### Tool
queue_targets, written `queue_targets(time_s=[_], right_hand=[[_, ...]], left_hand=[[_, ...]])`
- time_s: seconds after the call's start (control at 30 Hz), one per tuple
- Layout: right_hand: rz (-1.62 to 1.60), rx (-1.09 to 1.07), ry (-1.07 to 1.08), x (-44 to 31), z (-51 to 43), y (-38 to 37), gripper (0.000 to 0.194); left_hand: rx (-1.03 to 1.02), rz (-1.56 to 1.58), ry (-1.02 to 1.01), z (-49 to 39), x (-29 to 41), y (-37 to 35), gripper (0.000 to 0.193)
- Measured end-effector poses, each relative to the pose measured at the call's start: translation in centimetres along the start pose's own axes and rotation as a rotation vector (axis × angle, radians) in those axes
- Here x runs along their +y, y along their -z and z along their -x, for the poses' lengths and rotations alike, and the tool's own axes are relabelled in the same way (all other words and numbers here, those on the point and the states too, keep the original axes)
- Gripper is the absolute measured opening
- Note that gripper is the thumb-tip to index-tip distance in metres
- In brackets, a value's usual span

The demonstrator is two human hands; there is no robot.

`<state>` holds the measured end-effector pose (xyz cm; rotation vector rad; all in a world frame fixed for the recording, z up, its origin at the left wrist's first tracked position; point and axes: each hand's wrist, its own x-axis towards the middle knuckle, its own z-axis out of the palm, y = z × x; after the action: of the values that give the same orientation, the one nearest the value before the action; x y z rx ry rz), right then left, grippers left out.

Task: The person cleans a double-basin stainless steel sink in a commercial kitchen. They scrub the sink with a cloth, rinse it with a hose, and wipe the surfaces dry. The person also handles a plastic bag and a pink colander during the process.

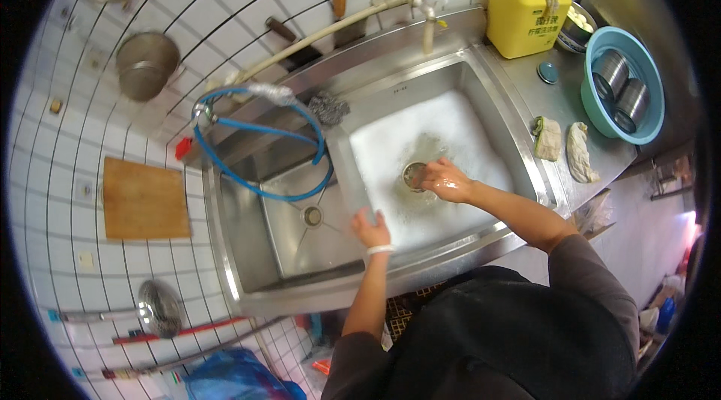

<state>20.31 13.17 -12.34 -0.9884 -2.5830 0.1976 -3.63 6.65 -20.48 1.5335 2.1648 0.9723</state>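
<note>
My right hand is wet and holds the rim of a small round metal strainer or cup over the foamy water of the right basin. The strainer has bits in it; its lower part is hard to make out. My left hand, with a white band at its wrist, hangs slightly blurred over the divider between the two basins, fingers apart and holding nothing. White suds cover most of the right basin, with a murky patch around the strainer. A drain shows in the left basin, which holds no foam.
A blue hose loops over the left basin, near a steel wool scourer. Above the right basin is a tap. On the right counter are a yellow jug, folded cloths and a turquoise basin with metal containers.
</note>
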Motion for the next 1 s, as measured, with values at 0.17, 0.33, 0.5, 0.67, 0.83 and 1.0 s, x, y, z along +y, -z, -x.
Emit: queue_targets(time_s=[0.17, 0.33, 0.5, 0.67, 0.83, 1.0], right_hand=[[0.012, -0.031, 0.127, -6.2, -1.8, -0.3, 0.019], [-0.043, -0.026, 0.358, -15.9, -5.7, -1.7, 0.028], [-0.201, -0.032, 0.420, -27.3, -7.6, -3.4, 0.040], [-0.290, -0.279, 0.368, -29.0, -4.5, -3.3, 0.034], [-0.138, -0.592, 0.105, -24.1, 0.6, -4.3, 0.018], [-0.023, -0.767, -0.122, -20.9, 2.6, -4.4, 0.019]], left_hand=[[-0.580, 1.384, 1.041, 4.4, 3.9, 2.8, 0.047], [-0.391, 2.089, 0.867, 5.5, 0.5, 9.3, 0.057], [-0.089, 2.337, 0.618, 10.1, -11.2, 16.4, 0.049], [0.594, 2.327, 0.462, 23.5, -24.4, 25.2, 0.039], [0.958, 1.089, 1.096, 36.5, -32.2, 32.6, 0.058], [0.644, -0.159, 1.257, 42.1, -37.4, 34.5, 0.093]])
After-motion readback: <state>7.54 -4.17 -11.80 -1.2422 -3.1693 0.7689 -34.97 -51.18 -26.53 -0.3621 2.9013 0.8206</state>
